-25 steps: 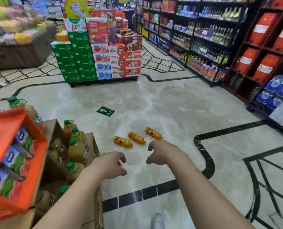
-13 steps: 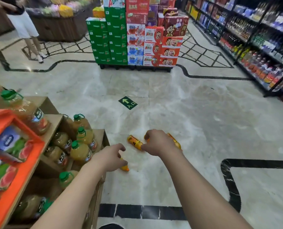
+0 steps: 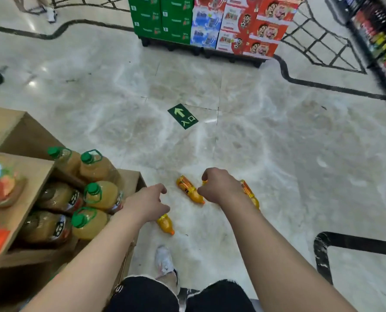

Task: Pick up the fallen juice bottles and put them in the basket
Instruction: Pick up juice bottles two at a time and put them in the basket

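Three small orange juice bottles lie on the marble floor. The nearest bottle is partly hidden under my left hand, which hovers over it with fingers curled and apart, holding nothing. The middle bottle lies between my hands. My right hand hangs above the floor with bent fingers, covering most of the far bottle; it grips nothing that I can see. No basket is in view.
A wooden display stand with large green-capped juice jugs stands at my left. Stacked drink cartons on a pallet are ahead. Shelving runs along the right. My shoe is below the bottles. A green arrow sticker marks the floor.
I have bent lower and moved closer; the bottles now lie right under my hands. Both hands have dropped toward the floor, the right one over the far bottle.
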The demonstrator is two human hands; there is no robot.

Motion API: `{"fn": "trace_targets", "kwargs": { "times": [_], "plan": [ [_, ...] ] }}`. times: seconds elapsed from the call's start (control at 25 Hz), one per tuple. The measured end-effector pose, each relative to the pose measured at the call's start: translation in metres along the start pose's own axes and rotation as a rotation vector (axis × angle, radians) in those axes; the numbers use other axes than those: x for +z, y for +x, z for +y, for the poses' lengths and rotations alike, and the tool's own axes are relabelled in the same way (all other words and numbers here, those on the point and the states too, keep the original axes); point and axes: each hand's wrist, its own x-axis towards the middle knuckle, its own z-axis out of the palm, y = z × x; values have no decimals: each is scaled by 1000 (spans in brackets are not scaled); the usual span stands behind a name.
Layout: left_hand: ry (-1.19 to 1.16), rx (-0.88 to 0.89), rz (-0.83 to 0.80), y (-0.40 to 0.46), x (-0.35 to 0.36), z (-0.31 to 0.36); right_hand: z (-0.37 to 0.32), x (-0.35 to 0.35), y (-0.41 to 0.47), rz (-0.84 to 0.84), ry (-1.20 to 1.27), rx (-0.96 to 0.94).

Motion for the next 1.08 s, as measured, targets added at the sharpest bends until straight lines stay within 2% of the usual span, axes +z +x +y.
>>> {"fn": "trace_targets", "kwargs": {
  "times": [0.16,0.28,0.52,0.76,0.92,1.08],
  "plan": [
    [-77,-101,-75,106,15,-29,-1,29,120,-63,11,61],
    [-188,-226,-108,191,58,-55,12,73,214,-132,-17,108],
    [-367,-529,-59,340,187,-110,52,209,389,-252,-80,109],
    [-699,-886,3,462,312,-160,110,340,524,-315,-205,19],
    [-793,-1064,89,538,392,-191,134,422,607,-257,-247,-9],
    [-783,-1180,124,576,454,-211,150,491,665,-175,-163,90]
  ]
}}
